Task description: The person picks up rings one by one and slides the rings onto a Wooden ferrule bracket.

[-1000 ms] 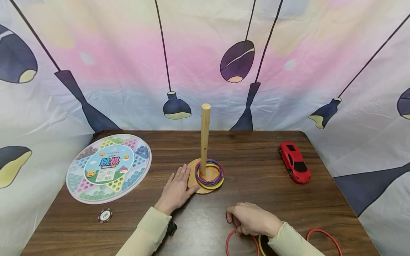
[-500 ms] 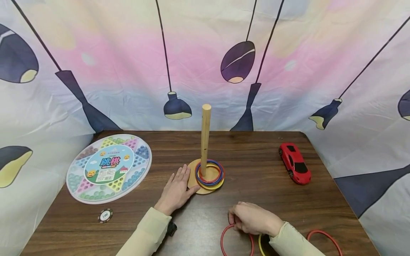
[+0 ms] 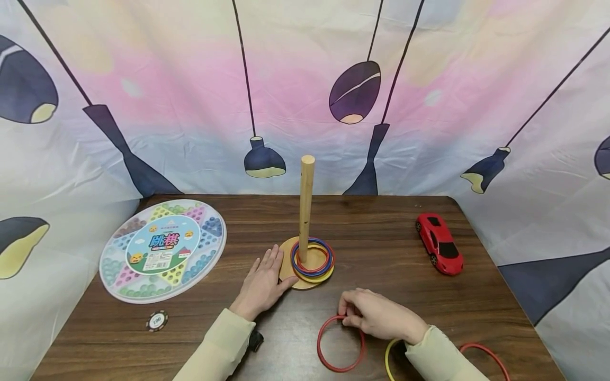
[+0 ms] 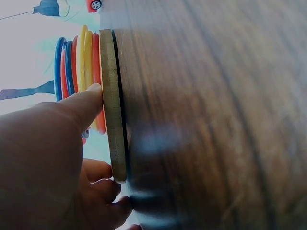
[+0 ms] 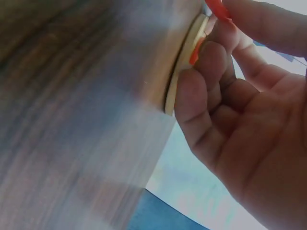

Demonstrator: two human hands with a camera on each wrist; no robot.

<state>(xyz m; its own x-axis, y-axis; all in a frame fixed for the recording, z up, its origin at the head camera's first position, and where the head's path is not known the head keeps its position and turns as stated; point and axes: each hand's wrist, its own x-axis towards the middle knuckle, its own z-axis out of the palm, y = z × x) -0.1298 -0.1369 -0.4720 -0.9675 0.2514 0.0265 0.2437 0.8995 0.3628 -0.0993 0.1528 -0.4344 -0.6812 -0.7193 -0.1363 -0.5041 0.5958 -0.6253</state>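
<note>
A wooden peg (image 3: 306, 206) stands upright on a round wooden base (image 3: 288, 260), with several red, blue and yellow rings (image 3: 329, 254) stacked around its foot. My left hand (image 3: 261, 283) lies with straight fingers against the left side of the base; in the left wrist view its thumb (image 4: 91, 98) rests on the base's edge beside the rings. My right hand (image 3: 381, 316) is at the front right of the peg, pinching a red ring (image 3: 320, 346) at its upper edge between thumb and fingertips. In the right wrist view only a bit of that ring (image 5: 218, 8) shows.
A yellow ring (image 3: 388, 360) lies partly hidden beneath the right sleeve, another red ring (image 3: 486, 349) to its right. A red toy car (image 3: 438, 242) stands at the back right. At left are a round Chinese checkers board (image 3: 209, 254) and a poker chip (image 3: 157, 320).
My right hand has moved slightly up and away from the front edge, bringing the pinched red ring toward the peg. The left hand has stayed at the base.
</note>
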